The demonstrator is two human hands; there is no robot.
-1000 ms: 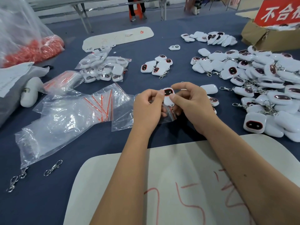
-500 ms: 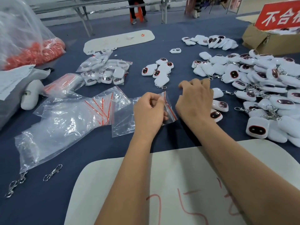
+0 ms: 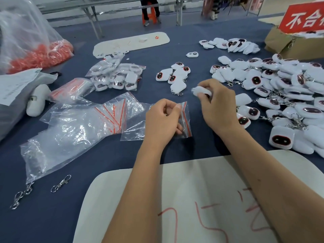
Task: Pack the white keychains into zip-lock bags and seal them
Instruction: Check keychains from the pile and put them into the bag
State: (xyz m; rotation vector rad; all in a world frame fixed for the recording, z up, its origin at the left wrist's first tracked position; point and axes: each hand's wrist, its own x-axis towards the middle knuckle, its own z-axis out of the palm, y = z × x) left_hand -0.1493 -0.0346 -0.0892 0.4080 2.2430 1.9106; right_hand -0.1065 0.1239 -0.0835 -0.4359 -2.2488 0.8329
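Fingers of your right hand (image 3: 216, 104) are curled round one keychain (image 3: 201, 91), lifted just off the counter (image 3: 192, 148) and blurred, so which way its dark face points cannot be told. Your left hand (image 3: 162, 121) pinches the red zip edge of a small bag (image 3: 185, 118), with the rest of the bag lying flat on the cloth to its left.

To do this step well, judge the mouth first: it looks closed or barely parted, so rub thumb against forefinger to split the two lips before you bring the keychain over. Lead with the smooth white end and let the metal clasp trail, since a clasp going first is likely to snag the thin film. Push it past the zip track, then press along the red strip from one end to the other.

Left of your hands lies the stack of empty bags (image 3: 78, 123). Far left of centre sit packed bags (image 3: 121, 76). A small cluster (image 3: 176, 76) lies just beyond your hands, and the main pile (image 3: 280, 88) spreads along the right, so your next pick is close by.
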